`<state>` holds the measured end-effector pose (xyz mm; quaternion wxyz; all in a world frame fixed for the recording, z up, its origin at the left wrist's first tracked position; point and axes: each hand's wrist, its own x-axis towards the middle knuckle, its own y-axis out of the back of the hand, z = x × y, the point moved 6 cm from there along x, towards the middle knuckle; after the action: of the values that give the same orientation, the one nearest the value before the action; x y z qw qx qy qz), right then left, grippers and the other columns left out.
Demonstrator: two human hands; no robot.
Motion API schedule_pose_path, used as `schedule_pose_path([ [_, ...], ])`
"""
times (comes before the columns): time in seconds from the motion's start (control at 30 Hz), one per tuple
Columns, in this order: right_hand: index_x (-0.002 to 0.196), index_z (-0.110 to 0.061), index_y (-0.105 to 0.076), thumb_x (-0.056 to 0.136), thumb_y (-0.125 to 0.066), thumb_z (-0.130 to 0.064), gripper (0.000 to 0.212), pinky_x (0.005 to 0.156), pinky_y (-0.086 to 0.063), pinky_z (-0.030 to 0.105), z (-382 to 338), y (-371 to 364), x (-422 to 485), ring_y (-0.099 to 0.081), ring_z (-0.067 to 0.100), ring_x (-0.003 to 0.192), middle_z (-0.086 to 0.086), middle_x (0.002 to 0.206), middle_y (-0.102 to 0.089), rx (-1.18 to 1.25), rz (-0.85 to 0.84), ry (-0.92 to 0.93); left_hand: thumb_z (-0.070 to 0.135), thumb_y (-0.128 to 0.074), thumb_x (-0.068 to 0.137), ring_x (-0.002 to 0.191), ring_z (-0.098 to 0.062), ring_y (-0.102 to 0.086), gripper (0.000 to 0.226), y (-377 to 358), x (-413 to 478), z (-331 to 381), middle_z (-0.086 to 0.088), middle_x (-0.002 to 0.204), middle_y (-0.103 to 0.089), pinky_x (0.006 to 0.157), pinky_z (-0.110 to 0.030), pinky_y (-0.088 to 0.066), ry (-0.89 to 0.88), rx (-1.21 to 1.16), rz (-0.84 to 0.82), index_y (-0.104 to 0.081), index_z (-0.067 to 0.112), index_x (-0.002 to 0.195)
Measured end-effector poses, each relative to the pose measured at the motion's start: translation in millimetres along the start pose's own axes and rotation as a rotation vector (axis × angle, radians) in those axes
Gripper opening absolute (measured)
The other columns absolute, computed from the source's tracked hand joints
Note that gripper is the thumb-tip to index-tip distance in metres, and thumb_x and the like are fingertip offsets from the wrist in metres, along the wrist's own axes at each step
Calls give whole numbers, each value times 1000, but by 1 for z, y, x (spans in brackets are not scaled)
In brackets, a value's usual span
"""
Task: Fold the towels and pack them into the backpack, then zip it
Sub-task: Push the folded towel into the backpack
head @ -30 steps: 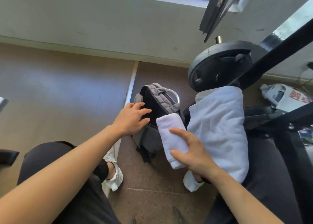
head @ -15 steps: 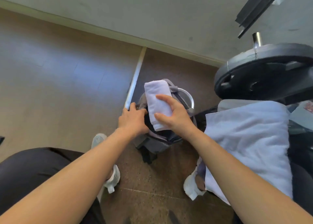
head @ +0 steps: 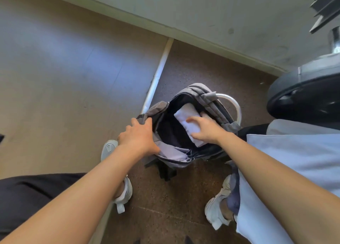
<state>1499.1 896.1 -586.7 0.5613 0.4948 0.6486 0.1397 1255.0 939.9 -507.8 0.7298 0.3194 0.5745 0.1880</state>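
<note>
You're in the packing step right now, with one towel going in. Your right hand (head: 204, 127) has the folded towel (head: 185, 118) pinched, thumb on top and fingers tucked round the far side. The towel is already down in the mouth of the backpack (head: 206, 96), lying against its back-panel wall, with the near end poking up around rim level. Your left hand (head: 139, 137) is curled over the front lip of the backpack and pulls it toward you, so the opening gapes wide.

I'd say the next move is just to shove that towel the rest of the way down so it lies flat at the bottom, then let go without dragging it back out. Keep hold of the lip until your right hand is clear, because that soft front panel looks like it'd flop shut.

As for what's inside, the folded towel is the only thing I can make out in the main compartment. The interior is dark though, so I honestly can't tell if anything's sitting underneath it.

The second towel (head: 294, 160) is draped over your leg just right of the backpack. It looks unfolded to me, so it needs folding and packing before you zip up.
</note>
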Motion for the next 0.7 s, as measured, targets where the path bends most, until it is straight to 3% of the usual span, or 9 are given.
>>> schedule_pose_path([
  [0.1, 136, -45, -52, 73, -66, -32, 65, 104, -46, 39, 1, -28, 22, -55, 32, 123, 11, 134, -54, 68, -96, 8, 48, -79, 75, 120, -39, -53, 75, 1, 2, 1, -13, 131, -40, 80, -46, -45, 16, 2, -4, -38, 18, 130],
  [0.2, 142, -40, -50, 80, -70, -20, 69, 108, -43, 34, -2, -60, 40, -49, 34, 131, 14, 146, -43, 100, -166, 0, 44, -80, 73, 110, -37, -58, 66, 1, 3, 2, -9, 124, -38, 74, -41, -42, 11, 1, 4, -39, 18, 118],
  [0.33, 148, -37, -45, 86, -70, -20, 69, 109, -41, 37, -2, -94, 62, -40, 40, 137, 17, 149, -30, 92, -155, -8, 45, -81, 71, 106, -36, -60, 78, 2, 6, 4, -5, 123, -36, 72, -41, -43, -20, -18, 11, -37, 23, 132],
  [0.6, 150, -37, -30, 91, -66, -21, 71, 90, -51, 44, -4, -127, 81, -54, 46, 119, 19, 147, -35, -8, -252, -81, 38, -77, 71, 107, -36, -60, 82, 0, 12, 14, -3, 126, -34, 73, -40, -43, -69, -73, 54, -33, 28, 138],
  [0.7, 151, -36, -29, 89, -70, -21, 76, 91, -52, 44, -3, -126, 84, -55, 45, 118, 21, 145, -38, -2, -296, -84, 39, -76, 70, 109, -36, -59, 83, 0, 13, 15, -2, 128, -34, 73, -39, -42, -77, -85, 63, -32, 31, 140],
])
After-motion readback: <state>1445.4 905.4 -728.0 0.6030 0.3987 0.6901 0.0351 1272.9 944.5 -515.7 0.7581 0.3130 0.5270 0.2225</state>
